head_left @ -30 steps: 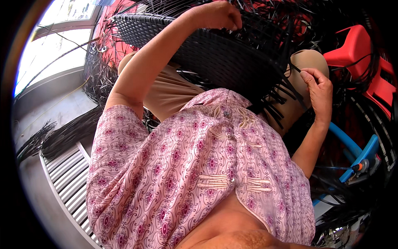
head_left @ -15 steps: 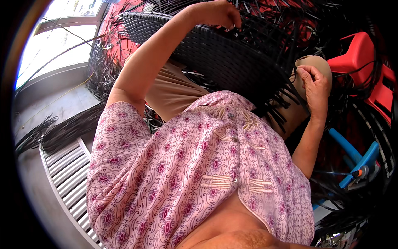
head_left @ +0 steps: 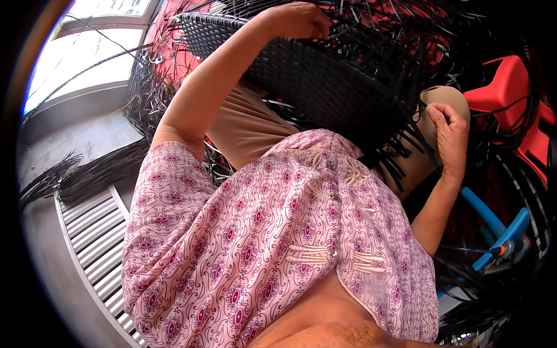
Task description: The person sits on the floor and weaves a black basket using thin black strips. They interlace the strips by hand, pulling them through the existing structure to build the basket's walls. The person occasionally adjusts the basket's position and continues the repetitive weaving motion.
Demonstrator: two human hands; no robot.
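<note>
Across my lap lies a black woven panel of flat plastic strips (head_left: pixel 325 78), curved, with loose strip ends hanging off its right end. My left hand (head_left: pixel 300 22) reaches over its far edge, fingers curled down at the loose strips; what they hold is hidden. To the right of the panel, my right hand (head_left: pixel 451 130) is raised beside my knee, thumb and forefinger pinched together. A thin black strip (head_left: pixel 422 108) runs from the panel's right end to those fingertips.
A red plastic stool (head_left: pixel 507 95) stands at the right. Below it are blue-handled cutters (head_left: pixel 510 235). Tangled black strips cover the red floor (head_left: pixel 174 49) at the back. At the left, a bundle of strips (head_left: pixel 104 171) lies above a slatted metal rack (head_left: pixel 96 232).
My right hand has shifted slightly right and down, still pinched. The left hand stays at the panel's far edge, its fingers slightly lower on the wrist side. The whole view has tilted a little.
</note>
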